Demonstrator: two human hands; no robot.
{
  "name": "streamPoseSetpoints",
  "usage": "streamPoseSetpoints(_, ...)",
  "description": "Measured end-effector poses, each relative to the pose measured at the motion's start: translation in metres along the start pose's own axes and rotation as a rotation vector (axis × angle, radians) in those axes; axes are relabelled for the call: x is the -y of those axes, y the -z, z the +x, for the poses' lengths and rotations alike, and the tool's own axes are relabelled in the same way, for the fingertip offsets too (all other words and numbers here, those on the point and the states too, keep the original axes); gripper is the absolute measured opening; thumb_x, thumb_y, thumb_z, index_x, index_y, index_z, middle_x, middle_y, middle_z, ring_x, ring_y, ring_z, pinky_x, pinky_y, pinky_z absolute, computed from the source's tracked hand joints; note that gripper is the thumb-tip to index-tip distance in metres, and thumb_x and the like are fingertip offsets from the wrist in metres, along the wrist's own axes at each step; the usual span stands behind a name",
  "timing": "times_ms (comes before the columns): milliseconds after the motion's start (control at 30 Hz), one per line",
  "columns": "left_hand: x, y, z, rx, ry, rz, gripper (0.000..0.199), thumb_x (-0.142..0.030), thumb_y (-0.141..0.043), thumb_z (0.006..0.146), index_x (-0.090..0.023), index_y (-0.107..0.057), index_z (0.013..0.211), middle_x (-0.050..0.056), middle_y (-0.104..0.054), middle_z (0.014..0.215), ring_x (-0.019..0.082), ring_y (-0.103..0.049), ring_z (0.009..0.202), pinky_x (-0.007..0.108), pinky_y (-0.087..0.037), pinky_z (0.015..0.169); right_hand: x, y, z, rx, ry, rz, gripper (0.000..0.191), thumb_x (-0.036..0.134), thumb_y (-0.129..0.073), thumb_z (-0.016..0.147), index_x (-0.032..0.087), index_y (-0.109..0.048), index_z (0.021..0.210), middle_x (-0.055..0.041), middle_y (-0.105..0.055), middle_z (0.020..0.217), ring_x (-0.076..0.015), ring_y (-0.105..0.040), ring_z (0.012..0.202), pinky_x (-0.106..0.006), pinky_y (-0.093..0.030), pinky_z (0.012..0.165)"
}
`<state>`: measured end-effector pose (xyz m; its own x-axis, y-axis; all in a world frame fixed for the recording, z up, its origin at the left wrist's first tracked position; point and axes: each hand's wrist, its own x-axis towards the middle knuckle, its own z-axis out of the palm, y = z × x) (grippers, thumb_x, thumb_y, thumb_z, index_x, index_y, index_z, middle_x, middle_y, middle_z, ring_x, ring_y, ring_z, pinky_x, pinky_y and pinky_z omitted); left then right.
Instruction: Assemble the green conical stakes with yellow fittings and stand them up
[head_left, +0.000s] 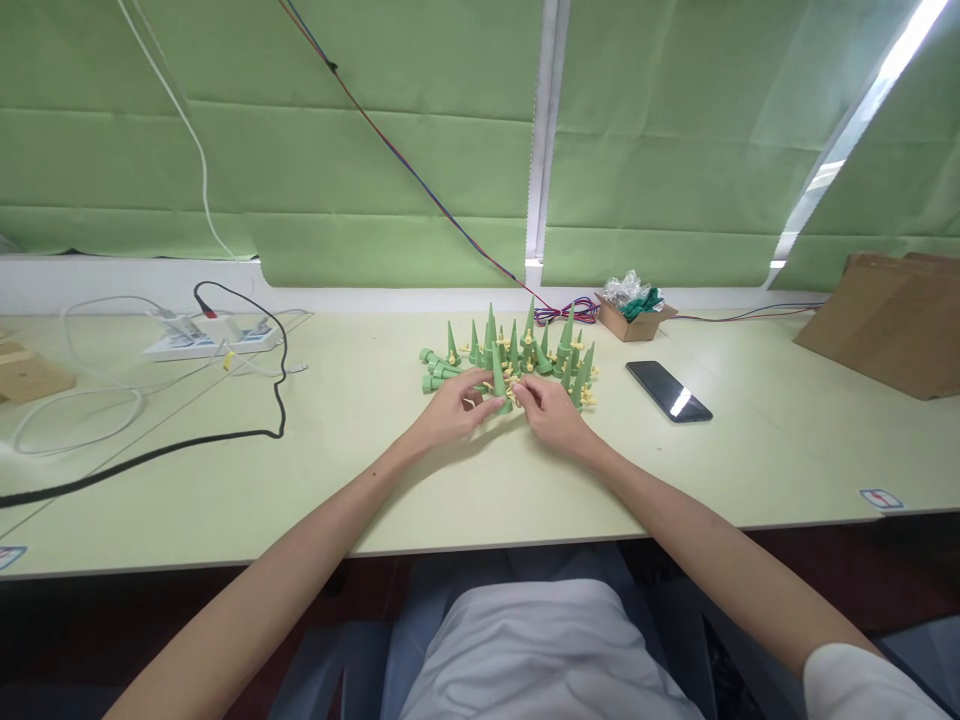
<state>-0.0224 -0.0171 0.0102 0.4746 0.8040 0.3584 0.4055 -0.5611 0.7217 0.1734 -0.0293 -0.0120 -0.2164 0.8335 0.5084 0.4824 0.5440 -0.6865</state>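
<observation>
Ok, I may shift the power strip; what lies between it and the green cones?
In the head view, a black cable and a white connector lie between the power strip and the green cones.

A pale yellow-green table (352, 400) carries a black smartphone (660, 385). Left of the phone are clustered green plastic spikes (565, 340), some upright, some lying. Behind it sit a small open cardboard box (634, 326) and coiled red-and-blue wire (574, 312); far left, a white power strip (176, 350); right, large brown cardboard (877, 330).
</observation>
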Motion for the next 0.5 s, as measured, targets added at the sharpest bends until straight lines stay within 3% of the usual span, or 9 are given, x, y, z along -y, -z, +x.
streamPoseSetpoints(200, 0.0044, -0.0040, 0.0017, -0.067, -0.103, 0.098, 0.033, -0.045, -0.061, 0.088, -0.020, -0.066, 0.108, 0.008, -0.057, 0.113, 0.010, -0.056, 0.065, 0.027, -0.053, 0.058, 0.0000, -0.0002, 0.0002, -0.008, -0.011, 0.007, 0.034, 0.037, -0.040, 0.098, 0.021, -0.042, 0.068, 0.0023, -0.044, 0.061, -0.0143, -0.039, 0.059, -0.028, -0.030, 0.061)
streamPoseSetpoints(500, 0.0014, -0.0082, 0.0024, -0.188, -0.143, 0.041, 0.032, -0.045, -0.063, 0.088, -0.023, -0.060, 0.112, 0.008, -0.053, 0.116, 0.008, -0.053, 0.062, 0.025, -0.050, 0.056, 0.0003, -0.0034, 0.0021, -0.098, -0.033, 0.024, 0.034, 0.040, -0.044, 0.097, 0.021, -0.044, 0.068, 0.0030, -0.045, 0.060, -0.0129, -0.038, 0.056, -0.028, -0.030, 0.059)
